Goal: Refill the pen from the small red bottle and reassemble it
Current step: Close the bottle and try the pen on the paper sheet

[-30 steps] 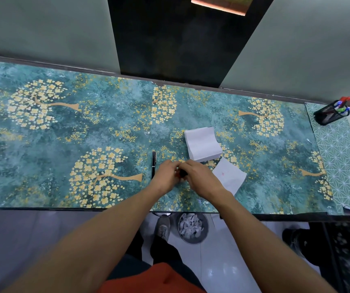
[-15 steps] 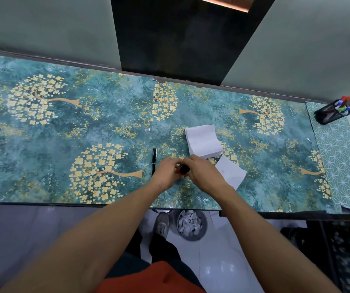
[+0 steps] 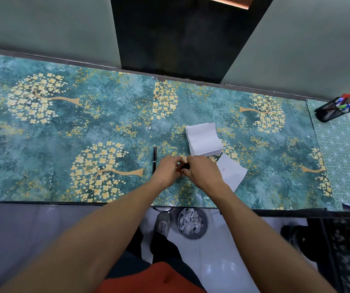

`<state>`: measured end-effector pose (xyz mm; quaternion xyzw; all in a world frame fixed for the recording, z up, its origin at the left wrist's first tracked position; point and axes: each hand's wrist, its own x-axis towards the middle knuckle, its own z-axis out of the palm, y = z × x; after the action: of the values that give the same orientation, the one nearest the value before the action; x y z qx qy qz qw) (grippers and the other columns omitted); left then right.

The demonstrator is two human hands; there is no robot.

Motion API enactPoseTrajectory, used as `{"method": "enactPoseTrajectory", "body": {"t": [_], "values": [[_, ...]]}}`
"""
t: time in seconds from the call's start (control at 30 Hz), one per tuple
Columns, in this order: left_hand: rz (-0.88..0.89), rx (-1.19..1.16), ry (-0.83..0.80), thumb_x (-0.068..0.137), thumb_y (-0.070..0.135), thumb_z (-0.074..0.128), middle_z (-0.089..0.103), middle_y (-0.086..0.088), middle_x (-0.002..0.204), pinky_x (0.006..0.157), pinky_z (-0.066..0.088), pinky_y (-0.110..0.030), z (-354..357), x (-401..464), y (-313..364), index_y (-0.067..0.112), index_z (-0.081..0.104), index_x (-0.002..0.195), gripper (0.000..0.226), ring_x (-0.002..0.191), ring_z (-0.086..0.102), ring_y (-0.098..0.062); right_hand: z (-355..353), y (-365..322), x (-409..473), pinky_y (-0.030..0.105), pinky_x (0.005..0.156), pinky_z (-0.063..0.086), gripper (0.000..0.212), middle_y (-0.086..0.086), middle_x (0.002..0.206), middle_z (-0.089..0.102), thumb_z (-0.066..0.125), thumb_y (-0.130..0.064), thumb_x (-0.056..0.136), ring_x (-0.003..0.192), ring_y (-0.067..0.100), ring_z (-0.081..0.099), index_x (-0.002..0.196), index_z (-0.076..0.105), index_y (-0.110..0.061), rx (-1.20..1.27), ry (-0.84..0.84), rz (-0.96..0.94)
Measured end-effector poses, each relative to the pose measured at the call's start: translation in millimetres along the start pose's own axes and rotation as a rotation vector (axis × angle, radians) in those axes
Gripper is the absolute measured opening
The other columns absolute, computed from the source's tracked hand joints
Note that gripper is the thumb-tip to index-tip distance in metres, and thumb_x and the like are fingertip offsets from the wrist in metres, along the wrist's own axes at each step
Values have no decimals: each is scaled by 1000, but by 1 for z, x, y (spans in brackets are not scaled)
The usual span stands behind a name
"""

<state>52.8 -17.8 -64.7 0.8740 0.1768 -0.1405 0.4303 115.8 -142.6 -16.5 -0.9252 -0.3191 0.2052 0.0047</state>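
Head view, looking straight down on a teal desk (image 3: pixel 43 161) printed with golden blossom trees, and no brand, label or readable writing shows anywhere on it. The only mark close to writing is a faint pink smudge on the loose white sheet (image 3: pixel 231 174) at about 3 o'clock of the hands.

Both forearms reach in from 6 o'clock and meet just below the middle of the desk. The left hand (image 3: pixel 168 170) sits knuckles up, fingers curled narrow around something small; a sliver of red peeks out at its inner edge, so that looks like the small red bottle (image 3: pixel 178 169), though most of it is hidden. The right hand (image 3: pixel 203 172) presses in against the left, fingers bent tight over a dark piece (image 3: pixel 185 166) between the two hands. Whether that is the bottle's cap or a part of the pen, I cannot tell.

At 9 o'clock of the hands, just beside the left knuckles, a black pen part (image 3: pixel 154 158) lies flat on the desk, pointing 12 to 6. At 12 o'clock, near the fingertips, sits a stack of white tissues (image 3: pixel 203 139). Far out at 2 o'clock, a black mesh holder (image 3: pixel 331 112) with coloured markers stands on a paler patterned mat (image 3: pixel 338 157). Below the desk edge, a bin (image 3: pixel 193 223) of crumpled paper.
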Motion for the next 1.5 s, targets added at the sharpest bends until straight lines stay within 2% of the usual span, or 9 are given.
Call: {"method": "enactPoseTrajectory", "body": {"t": [0.2,0.37,0.57,0.73,0.87,1.03,1.1,1.3,1.5], "values": [[-1,22,1,82,12,72,60,-12,110,79,46,-32,1,2,-1,20,69,114,33,96,61,-30,3,-2,-4,40,69,48,38,11,113,64,64,-44,96,99,35,67,119,58,-15,-37,29,39],[3,0,-4,80,21,79,60,-13,108,87,52,-42,1,2,-2,22,69,117,39,96,61,-32,6,6,-7,46,75,54,41,8,118,58,61,-18,98,100,35,63,139,53,-22,57,-28,-127],[1,17,-4,78,16,77,61,-13,109,87,52,-42,-1,1,1,23,70,116,39,95,62,-30,1,-3,-1,40,70,45,27,12,113,66,60,-26,100,101,37,66,123,60,-13,20,-8,-64],[12,44,-4,78,12,69,64,-11,105,81,54,-42,1,2,1,24,71,111,35,93,64,-30,3,-8,2,41,71,51,29,13,108,70,59,-32,101,98,37,69,120,61,-11,-57,18,-18],[20,3,1,80,13,73,62,-11,107,84,53,-40,0,1,0,22,70,115,36,92,63,-28,4,-3,1,44,79,57,31,10,115,70,62,-22,99,101,35,69,129,63,-16,16,6,-118],[-6,-18,-14,76,16,79,61,-12,108,82,48,-34,0,2,-2,20,70,109,34,97,61,-29,1,12,0,37,69,41,42,11,107,68,65,1,89,98,34,62,128,66,-16,5,13,-329],[-13,-29,-21,77,17,80,61,-11,109,83,47,-33,-1,2,-2,21,70,113,37,97,60,-28,0,16,0,41,74,46,47,10,105,67,63,4,88,98,33,60,130,63,-18,31,21,-344],[-15,-40,-23,79,17,79,60,-11,109,79,46,-31,-4,1,1,20,70,112,35,93,59,-26,0,13,2,44,72,48,42,10,104,64,61,-3,92,98,32,58,132,61,-18,-15,21,-340],[16,-22,-12,80,12,76,69,-13,102,77,50,-35,-6,-3,3,15,72,111,31,90,65,-30,-5,0,7,40,72,49,26,11,109,69,62,-31,99,101,34,67,119,65,-15,-69,-15,-152]]}}
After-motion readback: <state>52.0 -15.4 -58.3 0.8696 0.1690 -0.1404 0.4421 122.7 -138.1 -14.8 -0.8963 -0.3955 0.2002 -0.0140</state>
